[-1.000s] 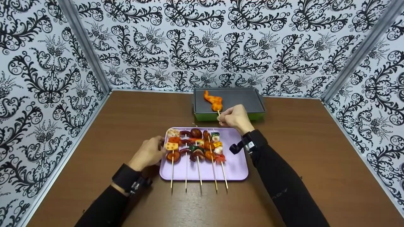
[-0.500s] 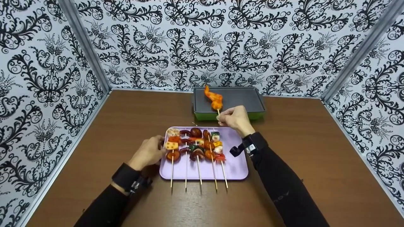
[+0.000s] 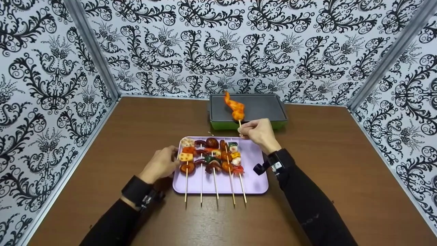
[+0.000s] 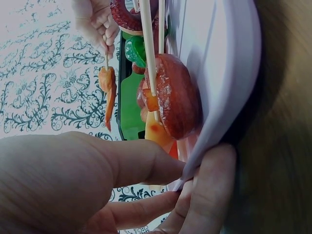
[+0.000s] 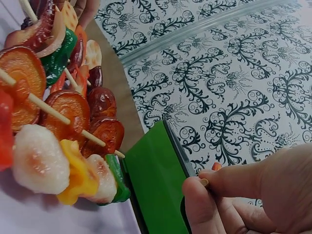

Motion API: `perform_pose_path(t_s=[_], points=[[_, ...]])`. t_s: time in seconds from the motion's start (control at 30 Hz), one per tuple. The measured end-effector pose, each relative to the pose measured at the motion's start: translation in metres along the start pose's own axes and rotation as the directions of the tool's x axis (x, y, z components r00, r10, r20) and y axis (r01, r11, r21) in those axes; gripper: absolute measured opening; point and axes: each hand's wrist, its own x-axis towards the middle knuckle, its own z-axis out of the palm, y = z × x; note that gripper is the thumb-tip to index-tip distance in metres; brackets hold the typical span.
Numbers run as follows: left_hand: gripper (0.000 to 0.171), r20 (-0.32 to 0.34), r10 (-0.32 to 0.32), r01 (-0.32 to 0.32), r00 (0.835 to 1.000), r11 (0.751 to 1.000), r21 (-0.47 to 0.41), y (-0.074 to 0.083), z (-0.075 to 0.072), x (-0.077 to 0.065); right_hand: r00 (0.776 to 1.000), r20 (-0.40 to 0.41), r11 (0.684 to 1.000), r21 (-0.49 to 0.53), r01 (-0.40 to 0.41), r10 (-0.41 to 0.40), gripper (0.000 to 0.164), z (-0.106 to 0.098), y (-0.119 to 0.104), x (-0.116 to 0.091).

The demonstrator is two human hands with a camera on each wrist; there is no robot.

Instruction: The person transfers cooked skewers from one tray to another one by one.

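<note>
My right hand (image 3: 259,134) pinches the stick of an orange chicken-wing skewer (image 3: 236,108) between thumb and fingers. The wing is held up in front of the grill's dark plate (image 3: 263,104). My left hand (image 3: 162,164) grips the left rim of the lilac tray (image 3: 254,182); in the left wrist view, the thumb (image 4: 141,158) lies over the rim and fingers (image 4: 209,183) are beneath it. Several skewers of mixed pieces, including a brown round slice (image 3: 187,167) and a red piece (image 3: 238,170), lie side by side on the tray, sticks toward me.
The grill's green body (image 5: 156,180) stands behind the tray, near the patterned back wall (image 3: 205,51). Brown tabletop (image 3: 327,153) extends to either side. Small pale bits (image 3: 211,134) lie between the grill and tray.
My right hand has moved slightly right and back toward me, and the chicken-wing skewer has tilted up, its tip higher against the wall. My left hand stays at the tray rim.
</note>
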Motion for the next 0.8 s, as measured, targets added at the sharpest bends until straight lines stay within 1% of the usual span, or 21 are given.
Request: perform_pose_path(t_s=[0.3,0.57,0.73,0.8], points=[[0.048,0.008,-0.025,0.025,1.0,1.0,-0.01,0.001,0.001,0.0,1.0,-0.022,0.999,0.032,0.011,-0.01,0.013,-0.005,0.006,-0.011],[0.048,0.009,-0.025,0.026,1.0,1.0,-0.005,0.002,0.001,0.001,1.0,-0.01,0.998,0.061,0.016,-0.015,0.025,-0.011,0.012,-0.021],[0.048,0.014,-0.031,0.031,0.999,0.999,-0.022,0.001,0.001,0.001,1.0,-0.015,0.998,0.063,0.024,-0.023,0.024,-0.015,0.017,-0.026],[0.048,0.007,-0.021,0.021,1.0,1.0,-0.016,0.0,0.001,0.001,1.0,-0.016,0.997,0.068,0.025,-0.024,0.024,-0.016,0.018,-0.028]])
